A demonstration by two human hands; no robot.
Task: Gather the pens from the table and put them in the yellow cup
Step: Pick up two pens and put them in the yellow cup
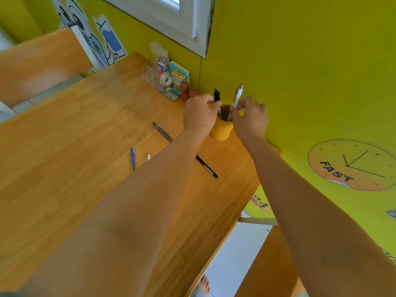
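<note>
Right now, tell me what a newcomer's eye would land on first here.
Both hands meet over the yellow cup at the table's far edge by the green wall: the left hand lowers a black pen, the right hand a white pen. Behind them, four more pens lie loose on the wooden table, partly hidden by the left forearm.

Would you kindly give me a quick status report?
Left hand holds black pen, right hand white pen, both over yellow cup. Pens remain on table. Nothing blocking.
</note>
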